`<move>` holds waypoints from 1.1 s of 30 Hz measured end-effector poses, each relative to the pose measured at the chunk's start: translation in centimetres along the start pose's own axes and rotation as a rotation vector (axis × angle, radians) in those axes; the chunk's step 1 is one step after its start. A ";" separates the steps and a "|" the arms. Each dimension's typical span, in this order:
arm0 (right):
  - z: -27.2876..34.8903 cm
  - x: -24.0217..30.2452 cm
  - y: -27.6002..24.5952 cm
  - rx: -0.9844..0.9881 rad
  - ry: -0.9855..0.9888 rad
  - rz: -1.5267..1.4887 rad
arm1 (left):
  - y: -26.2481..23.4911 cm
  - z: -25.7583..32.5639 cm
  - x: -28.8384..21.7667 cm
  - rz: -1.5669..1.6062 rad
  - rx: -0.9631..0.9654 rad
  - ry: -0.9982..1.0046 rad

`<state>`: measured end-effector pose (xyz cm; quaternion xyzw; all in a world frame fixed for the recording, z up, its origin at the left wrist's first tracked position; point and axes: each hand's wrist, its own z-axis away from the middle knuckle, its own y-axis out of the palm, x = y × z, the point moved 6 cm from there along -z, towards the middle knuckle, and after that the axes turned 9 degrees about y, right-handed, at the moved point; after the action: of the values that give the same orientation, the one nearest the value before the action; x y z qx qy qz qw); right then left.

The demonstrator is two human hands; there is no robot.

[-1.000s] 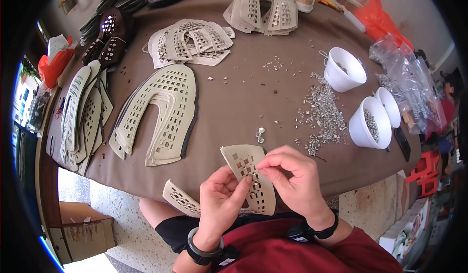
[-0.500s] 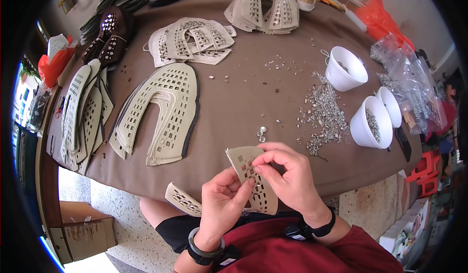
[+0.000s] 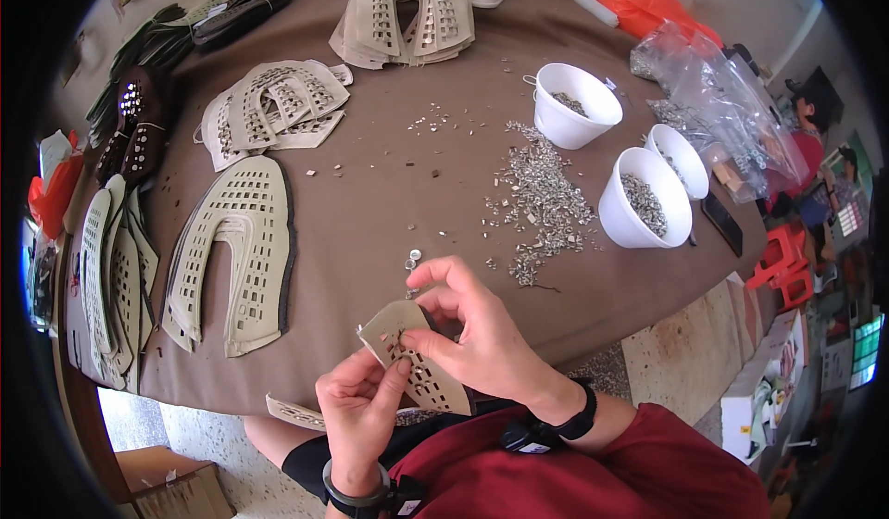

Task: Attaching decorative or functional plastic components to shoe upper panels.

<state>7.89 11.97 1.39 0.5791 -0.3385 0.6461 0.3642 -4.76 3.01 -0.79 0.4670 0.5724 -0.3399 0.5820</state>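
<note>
The left hand (image 3: 361, 403) pinches the perforated beige shoe-upper panel (image 3: 428, 378) between thumb and fingers, above the lap (image 3: 319, 461) at the near edge of the brown-covered table (image 3: 352, 241). The right hand (image 3: 477, 334) is partly spread, its thumb against the panel face; whether it clamps the panel or a small stud cannot be determined. If the left pinch slackens under thumb pressure, the panel may slip; a stray fingertip may scatter the round clear rhinestones (image 3: 414, 255) nearby.
</note>
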 end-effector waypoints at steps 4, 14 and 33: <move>0.3 0.2 0.0 0.023 0.038 0.003 | 0.1 0.1 -0.2 0.042 0.005 -0.005; 1.9 1.8 -0.7 -0.033 -0.164 0.201 | 0.0 0.0 0.0 0.159 -0.037 -0.063; 2.4 0.8 -9.5 -0.458 -0.142 0.817 | -0.4 0.2 0.7 0.279 -0.010 -0.073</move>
<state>17.22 14.79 2.60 0.3460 -0.6963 0.6042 0.1744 -5.02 2.76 -1.57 0.5265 0.4820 -0.2695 0.6464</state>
